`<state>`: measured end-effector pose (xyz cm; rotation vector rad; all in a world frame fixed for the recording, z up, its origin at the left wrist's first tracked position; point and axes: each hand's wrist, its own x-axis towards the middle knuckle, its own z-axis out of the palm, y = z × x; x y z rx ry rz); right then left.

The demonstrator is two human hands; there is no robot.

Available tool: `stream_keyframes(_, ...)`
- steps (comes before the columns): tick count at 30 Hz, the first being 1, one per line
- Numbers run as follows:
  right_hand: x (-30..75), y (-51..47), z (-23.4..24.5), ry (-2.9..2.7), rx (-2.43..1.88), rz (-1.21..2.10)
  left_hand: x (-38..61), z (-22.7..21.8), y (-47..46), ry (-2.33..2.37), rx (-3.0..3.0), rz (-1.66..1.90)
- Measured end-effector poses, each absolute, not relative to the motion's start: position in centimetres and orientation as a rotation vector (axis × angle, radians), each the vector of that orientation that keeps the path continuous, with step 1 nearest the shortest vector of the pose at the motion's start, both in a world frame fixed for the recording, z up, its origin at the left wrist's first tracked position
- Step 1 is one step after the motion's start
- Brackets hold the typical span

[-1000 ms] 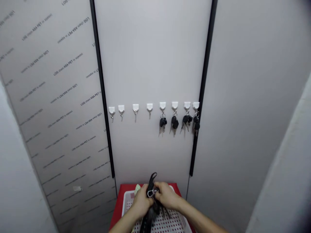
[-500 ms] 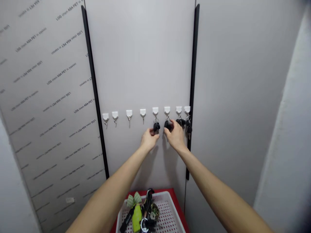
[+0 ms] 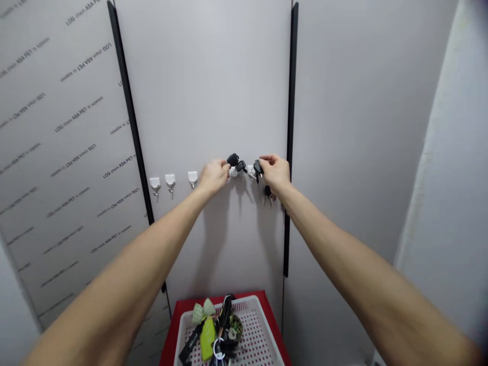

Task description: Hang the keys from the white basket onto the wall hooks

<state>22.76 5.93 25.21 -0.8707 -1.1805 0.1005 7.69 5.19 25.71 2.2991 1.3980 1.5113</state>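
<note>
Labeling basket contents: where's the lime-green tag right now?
Head view, bottom, left of centre: the lime-green tag lies in the white basket, just below the green checked bow and right of the black lettered strap.

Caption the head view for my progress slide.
Left hand and right hand hold black-headed keys by white hooks; white basket below.

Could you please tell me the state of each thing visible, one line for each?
Left hand: fingers closed on left key set
Left key set: held, tilted sideways; whether on its hook, unclear
Right hand: fingers closed on right key set
Right key set: held
Lower keys: hanging below right hand
Three leftmost hooks: fixed to panel
Basket: upright, holding keychains
Yellow-green tag: lying in basket
</note>
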Motion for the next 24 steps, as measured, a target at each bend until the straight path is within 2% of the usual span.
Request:
stream_keyframes(4, 21.6, 4.7, 27.5, -1.286, -0.834, 0.244, 7.8, 27.6, 4.5, 1.518, 2.444, 1.367)
stream_keyframes(7, 20.6, 3.0, 27.9, -1.505, -0.853, 0.407, 7.6, 28.2, 3.8, 1.472, 2.492, 0.963)
stream_keyframes(9, 20.1, 2.1, 27.4, -1.649, -0.906, 0.482, 7.2, 28.3, 3.6, 1.445, 2.485, 0.55)
stream_keyframes(11, 19.8, 1.4, 26.4, -1.755, -0.973, 0.536, 6.7, 28.3, 3.6, 1.462, 2.45, 0.294)
stream_keyframes(15, 19.5, 1.0, 22.7, -1.904, -1.11, 0.658, 5.5, 27.2, 3.9, 1.485, 2.398, 0.236)
stream_keyframes(19, 19.0, 0.6, 16.0, -2.037, -1.193, 0.772, 4.9, 23.0, 3.3, 1.358, 2.328, 0.093)
stream_keyframes(24, 18.3, 0.0, 5.7, -2.152, -1.287, 0.857, 4.8, 12.6, 1.7, 1.236, 2.237, -0.056)
